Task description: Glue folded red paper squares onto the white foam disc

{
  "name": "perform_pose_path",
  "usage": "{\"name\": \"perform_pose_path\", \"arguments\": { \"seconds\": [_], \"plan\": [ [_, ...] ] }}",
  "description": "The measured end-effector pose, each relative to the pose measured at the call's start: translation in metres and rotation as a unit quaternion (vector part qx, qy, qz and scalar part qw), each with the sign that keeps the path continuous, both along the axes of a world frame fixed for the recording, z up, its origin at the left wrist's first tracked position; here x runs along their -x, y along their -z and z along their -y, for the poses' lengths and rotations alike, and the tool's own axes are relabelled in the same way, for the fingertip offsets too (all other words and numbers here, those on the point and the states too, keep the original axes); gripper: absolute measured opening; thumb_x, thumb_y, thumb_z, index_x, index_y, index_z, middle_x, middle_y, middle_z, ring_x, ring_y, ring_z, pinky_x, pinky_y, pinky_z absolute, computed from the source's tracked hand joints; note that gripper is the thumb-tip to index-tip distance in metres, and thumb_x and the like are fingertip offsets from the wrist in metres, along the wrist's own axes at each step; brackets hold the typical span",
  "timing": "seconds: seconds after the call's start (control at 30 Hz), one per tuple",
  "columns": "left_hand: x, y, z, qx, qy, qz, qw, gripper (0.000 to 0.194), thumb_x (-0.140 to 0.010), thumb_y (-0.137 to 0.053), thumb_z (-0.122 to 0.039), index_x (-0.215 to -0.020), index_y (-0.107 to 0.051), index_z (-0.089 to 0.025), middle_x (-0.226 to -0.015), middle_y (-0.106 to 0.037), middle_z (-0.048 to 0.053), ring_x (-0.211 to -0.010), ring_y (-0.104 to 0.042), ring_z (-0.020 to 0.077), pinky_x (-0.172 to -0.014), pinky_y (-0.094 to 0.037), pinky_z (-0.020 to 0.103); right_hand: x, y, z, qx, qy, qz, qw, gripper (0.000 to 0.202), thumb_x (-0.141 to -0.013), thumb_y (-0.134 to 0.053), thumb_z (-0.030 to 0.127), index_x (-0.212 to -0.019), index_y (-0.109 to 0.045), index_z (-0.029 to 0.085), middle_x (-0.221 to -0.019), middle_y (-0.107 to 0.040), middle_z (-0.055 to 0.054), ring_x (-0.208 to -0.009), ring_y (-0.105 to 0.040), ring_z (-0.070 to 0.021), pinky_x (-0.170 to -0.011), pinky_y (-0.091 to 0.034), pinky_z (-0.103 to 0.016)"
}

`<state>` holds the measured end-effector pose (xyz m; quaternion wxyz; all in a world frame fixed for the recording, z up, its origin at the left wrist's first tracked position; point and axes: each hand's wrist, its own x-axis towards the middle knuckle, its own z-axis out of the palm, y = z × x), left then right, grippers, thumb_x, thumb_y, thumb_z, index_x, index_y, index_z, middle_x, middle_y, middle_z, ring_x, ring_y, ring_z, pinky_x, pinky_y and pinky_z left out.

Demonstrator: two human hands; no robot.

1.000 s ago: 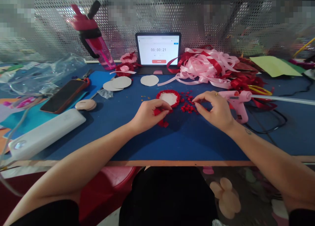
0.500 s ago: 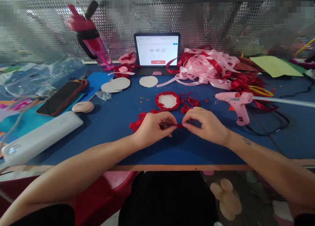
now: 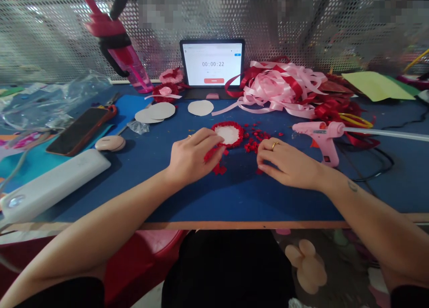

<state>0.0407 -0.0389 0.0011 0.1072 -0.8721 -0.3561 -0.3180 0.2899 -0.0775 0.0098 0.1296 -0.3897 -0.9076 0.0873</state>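
Note:
A white disc edged with red ruffled pieces (image 3: 229,135) lies mid-table. My left hand (image 3: 196,157) reaches over flat red pieces (image 3: 219,168) and its fingertips are at the disc's left edge; its fingers are apart and I see nothing held in them. To the right, my right hand (image 3: 284,162), with a ring on one finger, is closed with curled fingers; a bit of red shows beneath its fingertips. Small rolled red pieces (image 3: 253,145) lie between that hand and the disc.
A pink glue gun (image 3: 323,138) rests right, near a pile of pink and red ribbon (image 3: 278,86). White discs (image 3: 201,107), a tablet (image 3: 213,64), a bottle (image 3: 124,53), a phone (image 3: 80,131) and a long white device (image 3: 56,187) surround the work area.
My hands have moved apart from the red piece they both pinched. The left went left and up toward the disc, opening; the right shifted slightly right.

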Motion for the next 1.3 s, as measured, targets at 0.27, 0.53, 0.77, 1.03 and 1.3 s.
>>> {"name": "perform_pose_path", "arguments": {
  "seconds": [0.27,0.53,0.77,1.03,1.3],
  "plan": [
    [-0.001,0.000,0.020,-0.043,0.232,-0.071,0.969,0.018,-0.081,-0.057,-0.029,-0.097,-0.064,-0.028,-0.107,-0.065,-0.001,-0.100,-0.059,0.0182,-0.085,-0.047,0.032,0.003,0.012,-0.004,-0.024,-0.006,0.045,0.999,0.010,-0.085,-0.046,0.021,-0.080,-0.054,0.018,-0.086,-0.053,-0.008,-0.082,-0.050,-0.0197,-0.079,-0.041,-0.036],
    [-0.017,0.011,0.027,0.049,0.325,-0.183,0.927,0.035,-0.088,-0.045,-0.044,-0.104,-0.059,-0.017,-0.123,-0.057,0.009,-0.120,-0.047,0.0242,-0.095,-0.038,0.037,0.004,0.013,-0.005,-0.043,0.019,0.043,0.998,0.012,-0.086,-0.045,0.023,-0.081,-0.054,0.017,-0.089,-0.054,-0.009,-0.085,-0.051,-0.0206,-0.082,-0.041,-0.037],
    [-0.018,0.012,0.025,0.086,0.315,-0.215,0.921,0.043,-0.088,-0.040,-0.050,-0.108,-0.056,-0.015,-0.128,-0.053,0.012,-0.122,-0.042,0.0269,-0.093,-0.036,0.039,0.002,0.015,-0.007,-0.044,0.027,0.039,0.998,0.010,-0.086,-0.047,0.025,-0.082,-0.054,0.018,-0.089,-0.055,-0.007,-0.085,-0.051,-0.0210,-0.082,-0.041,-0.037],
    [-0.018,0.014,0.024,0.082,0.325,-0.198,0.921,0.040,-0.089,-0.040,-0.048,-0.104,-0.057,-0.014,-0.130,-0.050,0.011,-0.119,-0.044,0.0271,-0.091,-0.038,0.040,-0.007,-0.022,0.006,-0.076,0.085,0.001,0.993,0.012,-0.088,-0.045,0.026,-0.081,-0.053,0.020,-0.086,-0.057,-0.005,-0.082,-0.053,-0.0179,-0.076,-0.040,-0.032],
    [-0.017,0.014,0.022,0.121,0.324,-0.213,0.914,0.045,-0.090,-0.036,-0.050,-0.110,-0.053,-0.014,-0.134,-0.046,0.013,-0.122,-0.040,0.0296,-0.093,-0.037,0.043,-0.075,-0.033,0.053,0.013,0.179,0.061,0.982,0.028,-0.086,-0.045,0.044,-0.072,-0.057,0.023,-0.066,-0.059,0.001,-0.058,-0.053,-0.0133,-0.054,-0.037,-0.027]
  ]
}}
